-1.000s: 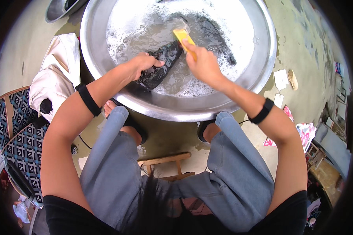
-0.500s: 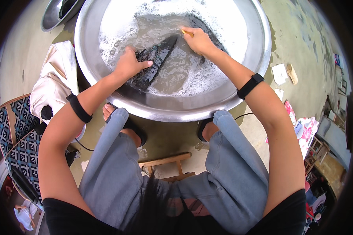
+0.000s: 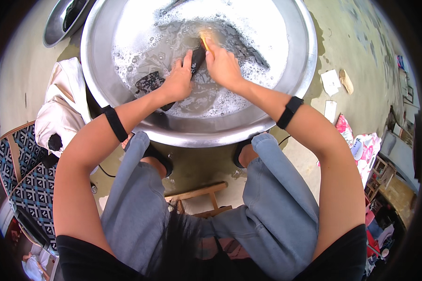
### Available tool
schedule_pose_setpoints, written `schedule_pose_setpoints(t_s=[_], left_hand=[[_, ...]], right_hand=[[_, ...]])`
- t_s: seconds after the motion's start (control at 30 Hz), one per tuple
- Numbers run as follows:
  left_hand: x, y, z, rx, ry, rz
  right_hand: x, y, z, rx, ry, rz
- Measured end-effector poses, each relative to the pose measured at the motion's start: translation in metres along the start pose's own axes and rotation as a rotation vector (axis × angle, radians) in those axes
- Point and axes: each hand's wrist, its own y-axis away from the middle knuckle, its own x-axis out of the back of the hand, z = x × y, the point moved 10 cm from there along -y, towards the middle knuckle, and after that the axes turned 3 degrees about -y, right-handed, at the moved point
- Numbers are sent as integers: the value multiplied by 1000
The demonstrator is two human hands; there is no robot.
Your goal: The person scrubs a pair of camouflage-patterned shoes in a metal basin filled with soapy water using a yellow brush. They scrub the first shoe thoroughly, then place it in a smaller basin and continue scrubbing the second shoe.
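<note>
A wet black garment [image 3: 198, 62] with a patterned part lies bunched in soapy grey water in the wide metal basin [image 3: 301, 51]. My left hand [image 3: 179, 79] rests over it, fingers spread across the cloth and holding it down; the thumb's grip is not clear. In my right hand [image 3: 224, 68] is a narrow yellow-orange scrubbing brush [image 3: 205, 41], tilted against the cloth's upper end. Motion smears the brush, and its bristles cannot be made out. More dark cloth [image 3: 248, 49] floats just beyond my right hand, partly under the water.
A smaller metal bowl [image 3: 56, 29] with dark cloth stands at the far left. Cream cloth [image 3: 63, 114] drapes beside a patterned chair [image 3: 33, 192]. On the right floor lie white papers [image 3: 330, 82] and a pink-and-white bag [image 3: 368, 150]. A wooden stool [image 3: 206, 194] is under me.
My left hand has moved right along the garment, toward my right hand. My right hand has come down and left, bringing the brush onto the cloth. The view has shifted slightly.
</note>
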Motion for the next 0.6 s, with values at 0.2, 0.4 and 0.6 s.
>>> schedule_pose_setpoints(t_s=[0.2,0.4,0.6], left_hand=[[5,-7,-24,7,181,-61],[5,-1,-25,93,559,-147],[15,18,-39,391,946,-263]], right_hand=[[-10,43,-10,-16,-110,-7],[10,8,-15,38,-35,89],[-31,33,-32,-56,-209,-161]])
